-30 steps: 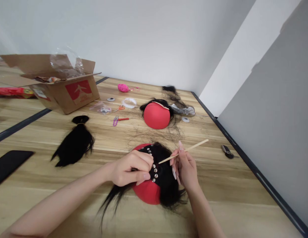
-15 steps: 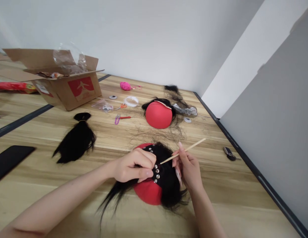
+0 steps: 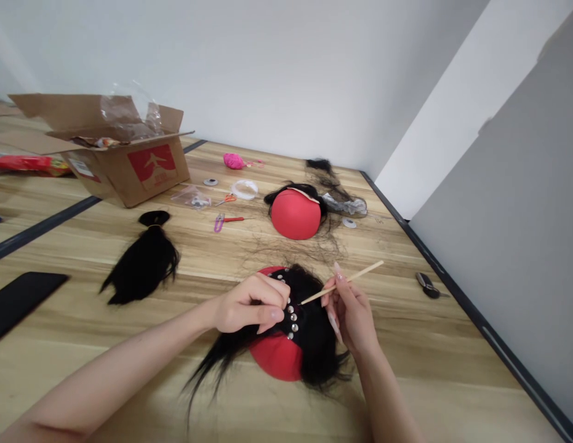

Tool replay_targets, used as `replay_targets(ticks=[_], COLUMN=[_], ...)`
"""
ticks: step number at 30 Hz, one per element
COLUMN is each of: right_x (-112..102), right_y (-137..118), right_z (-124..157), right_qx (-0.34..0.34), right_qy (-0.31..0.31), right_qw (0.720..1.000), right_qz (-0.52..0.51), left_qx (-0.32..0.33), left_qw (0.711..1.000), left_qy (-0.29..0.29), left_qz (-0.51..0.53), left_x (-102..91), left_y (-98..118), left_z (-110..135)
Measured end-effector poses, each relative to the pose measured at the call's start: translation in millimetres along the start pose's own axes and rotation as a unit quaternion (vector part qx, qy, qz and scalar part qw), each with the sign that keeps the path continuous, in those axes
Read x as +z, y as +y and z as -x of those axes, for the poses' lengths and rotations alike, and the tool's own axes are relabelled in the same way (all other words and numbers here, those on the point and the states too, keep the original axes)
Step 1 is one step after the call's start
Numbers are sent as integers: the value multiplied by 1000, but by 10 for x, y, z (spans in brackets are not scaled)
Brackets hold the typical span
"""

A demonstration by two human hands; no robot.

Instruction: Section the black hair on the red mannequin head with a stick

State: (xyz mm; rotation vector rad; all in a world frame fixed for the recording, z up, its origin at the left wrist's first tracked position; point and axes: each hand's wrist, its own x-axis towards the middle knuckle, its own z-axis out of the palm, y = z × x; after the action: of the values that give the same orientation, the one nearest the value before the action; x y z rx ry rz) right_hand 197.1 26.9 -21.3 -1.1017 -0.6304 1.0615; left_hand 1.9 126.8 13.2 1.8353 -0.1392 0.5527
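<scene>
two red domes sit on the wooden table [image 3: 429, 344]: the near red dome [image 3: 274, 360] lies right under our hands, and the far red dome [image 3: 295, 215] is well beyond it. black hair [image 3: 316, 344] is draped over the near one, with a row of silver pins [image 3: 292, 317] stuck through it (round heads, running across the top). our left hand [image 3: 247, 307] is curled tight at the pins, thumb and fingertips pressed together on the hair; whether a pin is pinched there too we cannot quite make out. our right hand [image 3: 353, 314] clasps a wooden stick [image 3: 360, 274] between thumb and fingers, its near tip at the hair just beside the pins. a loose hair bundle [image 3: 143, 261] lies off to the left, near a black phone [image 3: 23, 298], and an open cardboard box [image 3: 143, 169] stands farther back.
</scene>
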Motion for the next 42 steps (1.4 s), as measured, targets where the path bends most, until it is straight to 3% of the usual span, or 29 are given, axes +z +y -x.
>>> replay_targets(ticks=[10,15,30,42], right_x=[-3,15,-5,-30], right_y=[-5,3,-2,8], right_z=[47,55,101,70], right_qx=[-37,-56,-84,-84], right_qy=[-59,-47,-50,-68], right_qw=[998,997,988,991], right_qz=[-1,17,118,73], left_qx=[-16,-15,-29,-31], left_qw=[993,989,989,991], left_qy=[65,75,70,74], left_qz=[97,127,124,109], left_x=[-15,-4,-1,-15], left_y=[-139,-156,-122,-133], left_z=[50,46,39,45])
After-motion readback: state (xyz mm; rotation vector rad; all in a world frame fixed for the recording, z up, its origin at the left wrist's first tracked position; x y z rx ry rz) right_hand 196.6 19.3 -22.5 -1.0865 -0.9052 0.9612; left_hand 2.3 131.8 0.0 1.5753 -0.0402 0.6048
